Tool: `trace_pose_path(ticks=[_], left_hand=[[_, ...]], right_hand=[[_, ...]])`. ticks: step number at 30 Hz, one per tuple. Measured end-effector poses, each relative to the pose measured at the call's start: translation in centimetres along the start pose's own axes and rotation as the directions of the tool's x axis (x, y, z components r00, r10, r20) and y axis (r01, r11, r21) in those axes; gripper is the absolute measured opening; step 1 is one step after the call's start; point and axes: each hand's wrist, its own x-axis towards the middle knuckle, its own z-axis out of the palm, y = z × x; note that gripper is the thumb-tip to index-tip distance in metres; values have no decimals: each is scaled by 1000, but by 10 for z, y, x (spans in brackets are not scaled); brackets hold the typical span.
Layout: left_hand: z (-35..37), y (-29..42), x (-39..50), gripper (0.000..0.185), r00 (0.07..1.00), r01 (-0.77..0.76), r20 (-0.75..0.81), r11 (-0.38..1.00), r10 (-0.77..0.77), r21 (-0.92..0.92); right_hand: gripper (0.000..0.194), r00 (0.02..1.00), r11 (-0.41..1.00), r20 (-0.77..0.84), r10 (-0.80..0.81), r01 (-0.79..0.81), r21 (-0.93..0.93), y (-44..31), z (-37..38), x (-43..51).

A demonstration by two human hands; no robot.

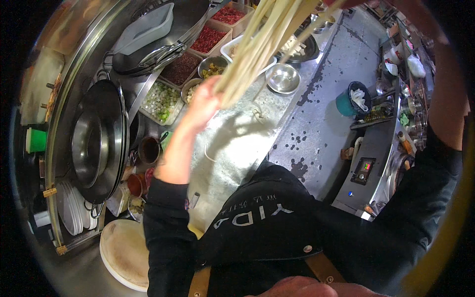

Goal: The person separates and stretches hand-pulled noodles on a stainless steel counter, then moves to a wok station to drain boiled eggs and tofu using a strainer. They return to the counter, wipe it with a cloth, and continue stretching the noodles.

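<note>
My left hand (206,100) is closed around the lower end of a thick bundle of pale, wide noodles (256,52), over the metal worktop (237,148). From it the bundle rises past the top edge of the picture. My right arm is raised at the far right. Only a blurred part of my right hand (343,3) shows at the top edge, beside a noodle strand; its fingers are hidden. Thin noodle scraps (257,114) lie on the worktop, near an empty steel bowl (283,78).
Left of the worktop are tubs of chopped scallion (159,102) and red chopped food (209,38), woks (98,137) and stacked white plates (74,208). A round board (124,252) lies lower left. Across the spotted floor stand a teal bucket (352,99) and a counter with a control panel (363,170).
</note>
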Motion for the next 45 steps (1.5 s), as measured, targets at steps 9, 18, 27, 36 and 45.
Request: trace_pose_path(ticks=[9, 18, 27, 36, 45], left_hand=[[79, -24, 5, 42, 795, 114, 551, 829, 254, -547], [-58, 77, -20, 18, 955, -292, 26, 912, 297, 287], [2, 237, -54, 16, 684, -377, 324, -64, 654, 924], [26, 273, -36, 16, 520, -126, 260, -228, 814, 965], [-136, 260, -43, 26, 594, 46, 67, -117, 802, 992]], right_hand=[[65, 980, 957, 192, 53, -105, 271, 36, -38, 20], [76, 679, 474, 724, -119, -602, 643, 129, 10, -99], [68, 885, 639, 345, 313, -465, 612, 142, 227, -92], [35, 950, -243, 313, -10, -306, 921, 48, 352, -24], [69, 962, -276, 273, -19, -267, 923, 73, 210, -47]])
